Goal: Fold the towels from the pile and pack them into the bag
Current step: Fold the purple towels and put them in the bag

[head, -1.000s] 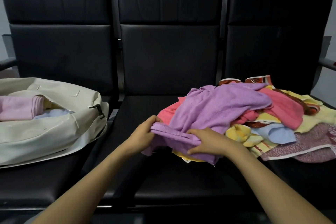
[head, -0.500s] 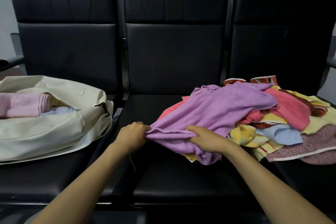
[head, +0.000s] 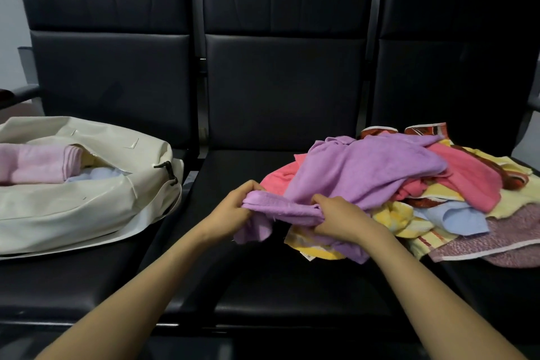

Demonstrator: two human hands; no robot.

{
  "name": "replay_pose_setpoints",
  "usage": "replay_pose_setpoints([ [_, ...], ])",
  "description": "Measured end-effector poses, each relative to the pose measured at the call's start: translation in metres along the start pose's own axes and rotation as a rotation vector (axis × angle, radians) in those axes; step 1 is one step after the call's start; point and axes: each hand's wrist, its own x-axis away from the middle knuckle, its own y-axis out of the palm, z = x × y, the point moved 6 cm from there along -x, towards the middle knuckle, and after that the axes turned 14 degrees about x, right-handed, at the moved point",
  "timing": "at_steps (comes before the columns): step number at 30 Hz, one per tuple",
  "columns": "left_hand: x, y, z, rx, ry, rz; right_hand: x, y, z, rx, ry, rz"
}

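- A row of three black padded seats [head: 277, 286] with tall backrests is seen from above and in front.
- A cream, soft-sided zip bag [head: 73, 213] is laid on the left seat, reaching that seat's right edge, with its zip opening spread wide.
- A loose pile of crumpled towels [head: 473, 222] in coral pink, yellow, pale blue and patterned mauve is heaped on the right seat and spills over the right edge of the middle seat.
- A lilac terry towel [head: 365, 172] is draped over the top of the pile, with its near edge drawn out above the middle seat.
- A folded pale pink towel [head: 41, 165] is packed inside the bag, with a pale blue cloth [head: 99, 175] glimpsed just beside it.
- The right hand [head: 342, 219] is held over the lilac towel's near edge, its fingers curled and clamped on the cloth.
- The left hand [head: 230, 213] is placed near the right one, its fingers and thumb closed round the bunched end of the same edge.
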Motion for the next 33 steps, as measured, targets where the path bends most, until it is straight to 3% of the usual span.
replay_pose_setpoints([
  [6, -0.002, 0.014, -0.008, -0.003, -0.051, -0.158, -0.013, 0.008, 0.024, 0.182, 0.122, -0.106],
  [11, -0.006, 0.009, -0.021, -0.922, -0.101, -0.160, -0.011, 0.008, 0.023, 0.147, 0.060, -0.071],
  [17, -0.010, -0.003, -0.017, -1.126, -0.086, 0.003, 0.003, 0.007, 0.006, -0.183, -0.035, -0.052],
  [19, -0.013, -0.010, -0.021, -1.054, -0.094, 0.030, 0.009, 0.004, -0.002, -0.310, -0.085, -0.053],
  [22, -0.016, -0.014, -0.022, -0.699, -0.032, 0.002, 0.015, 0.001, -0.010, -0.379, -0.132, -0.055],
  [25, -0.007, -0.013, -0.009, -0.252, 0.015, 0.001, 0.016, 0.001, -0.007, -0.246, -0.108, -0.031],
  [29, 0.001, -0.002, -0.003, -0.040, 0.009, 0.001, 0.011, -0.001, 0.004, -0.015, -0.002, 0.056],
  [33, 0.006, 0.023, -0.002, 0.388, -0.027, 0.007, 0.006, -0.002, 0.012, 0.088, 0.038, 0.103],
])
